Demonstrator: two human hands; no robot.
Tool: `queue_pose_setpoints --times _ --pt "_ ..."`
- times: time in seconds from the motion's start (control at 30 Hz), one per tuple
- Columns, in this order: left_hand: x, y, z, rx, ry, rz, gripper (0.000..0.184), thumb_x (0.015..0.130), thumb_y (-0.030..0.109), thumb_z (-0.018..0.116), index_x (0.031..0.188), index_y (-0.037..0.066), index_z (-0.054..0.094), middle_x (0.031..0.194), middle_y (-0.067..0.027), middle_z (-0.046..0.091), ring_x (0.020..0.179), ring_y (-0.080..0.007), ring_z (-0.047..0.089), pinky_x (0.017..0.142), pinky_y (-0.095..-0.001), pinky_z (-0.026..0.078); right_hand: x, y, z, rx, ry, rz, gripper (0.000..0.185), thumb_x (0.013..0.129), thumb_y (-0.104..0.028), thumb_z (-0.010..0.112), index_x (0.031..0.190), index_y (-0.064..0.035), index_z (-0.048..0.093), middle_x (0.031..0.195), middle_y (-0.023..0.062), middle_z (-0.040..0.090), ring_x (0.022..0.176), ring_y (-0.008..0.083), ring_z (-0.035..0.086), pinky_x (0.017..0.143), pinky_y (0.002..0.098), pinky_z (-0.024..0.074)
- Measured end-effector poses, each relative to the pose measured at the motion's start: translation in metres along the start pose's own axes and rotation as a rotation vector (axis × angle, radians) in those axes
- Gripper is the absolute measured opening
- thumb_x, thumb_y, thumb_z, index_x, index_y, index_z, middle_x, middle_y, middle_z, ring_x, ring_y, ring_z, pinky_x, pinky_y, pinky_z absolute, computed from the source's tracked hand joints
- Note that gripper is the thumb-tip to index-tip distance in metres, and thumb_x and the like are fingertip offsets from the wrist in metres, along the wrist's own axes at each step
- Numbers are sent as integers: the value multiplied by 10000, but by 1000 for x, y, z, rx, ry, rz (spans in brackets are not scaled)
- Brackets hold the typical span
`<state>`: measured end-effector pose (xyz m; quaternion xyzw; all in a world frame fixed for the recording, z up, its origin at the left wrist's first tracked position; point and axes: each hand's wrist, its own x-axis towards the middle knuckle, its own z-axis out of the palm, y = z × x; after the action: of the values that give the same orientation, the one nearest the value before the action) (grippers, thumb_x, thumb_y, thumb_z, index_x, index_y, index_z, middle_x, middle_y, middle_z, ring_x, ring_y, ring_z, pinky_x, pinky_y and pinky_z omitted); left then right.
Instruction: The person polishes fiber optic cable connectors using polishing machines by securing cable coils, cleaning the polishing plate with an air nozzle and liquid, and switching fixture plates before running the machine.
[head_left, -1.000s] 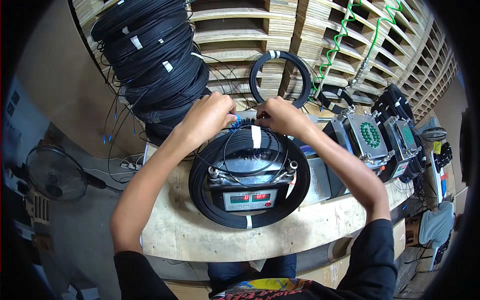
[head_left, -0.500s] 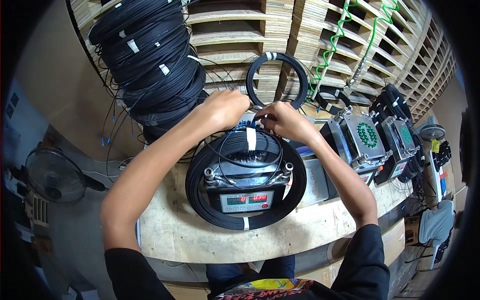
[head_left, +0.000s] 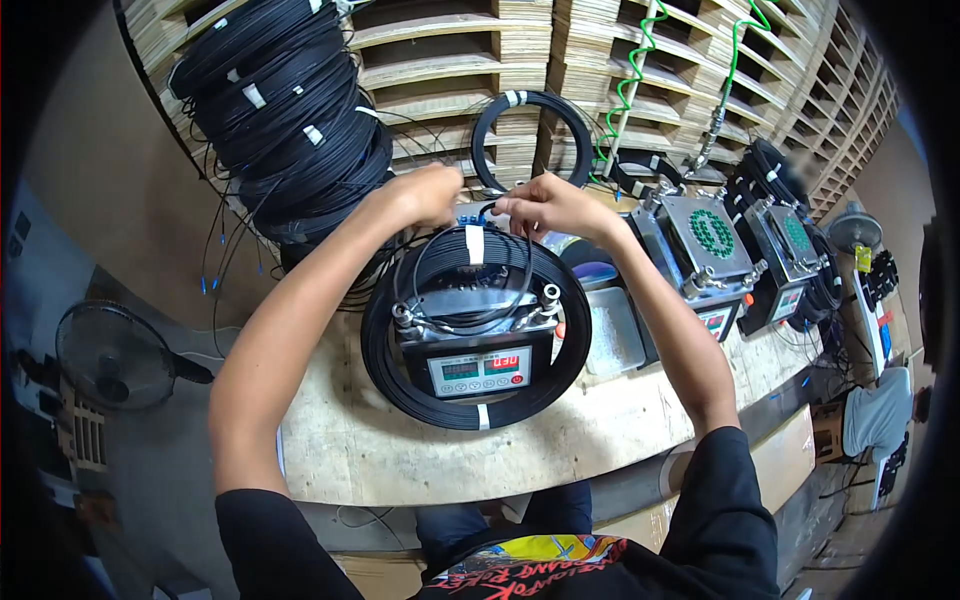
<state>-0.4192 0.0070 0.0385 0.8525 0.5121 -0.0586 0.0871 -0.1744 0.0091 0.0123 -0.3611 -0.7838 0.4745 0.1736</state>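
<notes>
A black cable coil [head_left: 378, 372] with white tape bands rings a metal machine [head_left: 480, 374] whose panel shows lit red digits. Blue connectors [head_left: 472, 219] stand in a row behind the coil's top. My left hand [head_left: 428, 194] is just left of and above them, fingers curled; whatever it may hold is hidden. On the right, my right hand [head_left: 548, 208] has thumb and fingers pinched on a thin black cable [head_left: 529, 250] that loops down over the machine.
Tall cable stack [head_left: 275, 130] at back left; another coil [head_left: 481, 140] against wooden pallets [head_left: 430, 60]. Two similar machines [head_left: 705, 235] stand right on the wooden table [head_left: 350, 460]. A fan [head_left: 115, 355] is left. A person in grey [head_left: 875, 420] is at far right.
The view has shifted, moving the coil and machine slightly left and up in the picture. My left hand has drawn away from the blue connectors, toward the upper left.
</notes>
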Motion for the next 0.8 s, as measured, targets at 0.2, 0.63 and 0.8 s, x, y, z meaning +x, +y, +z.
queue_pose_setpoints --times 0.2,0.63,0.8 --pt "-2 -31 15 -371 297 147 456 1004 409 592 1020 -22 739 863 -167 744 790 -200 687 759 -341 525 2 31 -22 -34 338 -43 279 977 -230 647 1095 13 715 731 92 699 560 136 652 534 276 550" --pt "0 -45 47 -587 199 197 276 974 151 589 1191 33 712 1291 -133 656 1206 -293 615 1047 -371 458 78 5 -13 -597 188 356 568 894 -508 684 810 53 691 713 176 701 567 253 699 519 367 584" --pt "4 -46 48 -562 223 225 320 898 16 563 1180 42 712 1242 -140 681 1206 -304 615 1059 -382 447 80 30 -32 -85 263 444 407 950 -310 617 859 84 659 738 227 708 603 276 731 504 359 610"
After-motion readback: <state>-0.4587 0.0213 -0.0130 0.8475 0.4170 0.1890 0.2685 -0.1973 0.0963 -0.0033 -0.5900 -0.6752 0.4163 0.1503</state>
